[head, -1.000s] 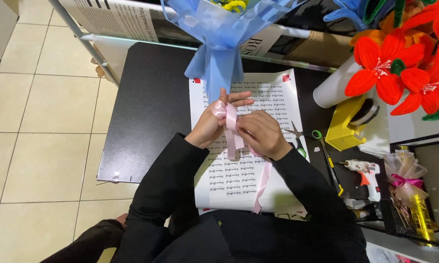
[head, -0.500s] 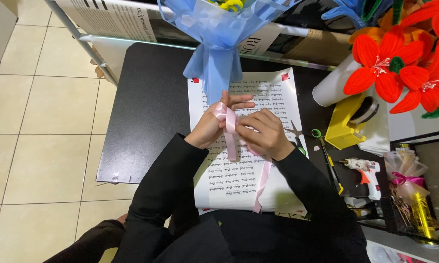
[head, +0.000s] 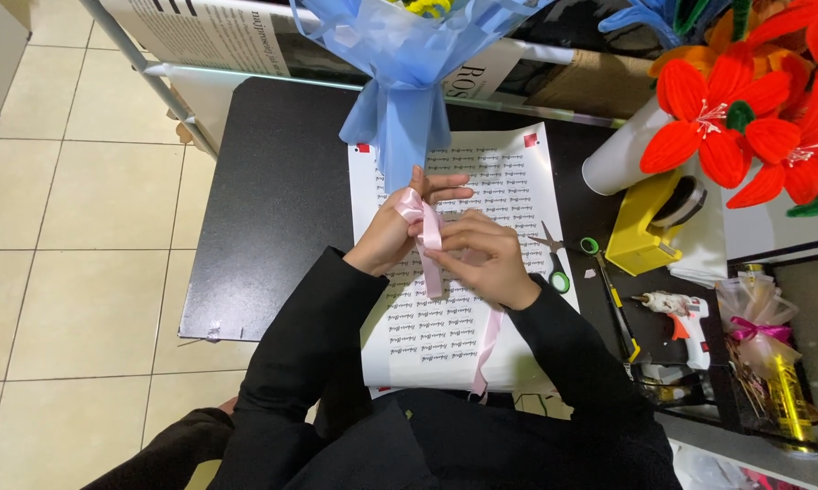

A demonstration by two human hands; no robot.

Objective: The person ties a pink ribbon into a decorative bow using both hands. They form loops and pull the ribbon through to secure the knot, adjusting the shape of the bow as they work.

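A pale pink ribbon (head: pixel 430 238) is looped over the fingers of my left hand (head: pixel 393 232), which is held up over a white printed paper sheet (head: pixel 509 177) on the black table (head: pixel 273 200). My right hand (head: pixel 482 259) pinches the ribbon just beside the left one, and the ribbon's loose tail (head: pixel 487 343) hangs down toward my lap. A bouquet wrapped in blue paper (head: pixel 400 82) lies just beyond my fingers, its stem end resting on the sheet.
Scissors (head: pixel 554 263) with green handles lie right of my hands. Further right are a yellow tape dispenser (head: pixel 647 227), a white glue gun (head: pixel 680 313), a utility knife (head: pixel 618 304) and red fuzzy flowers (head: pixel 745 118). Tiled floor (head: pixel 73 227) lies to the left.
Both hands stay in the same place with the ribbon between them; only small finger movements show.
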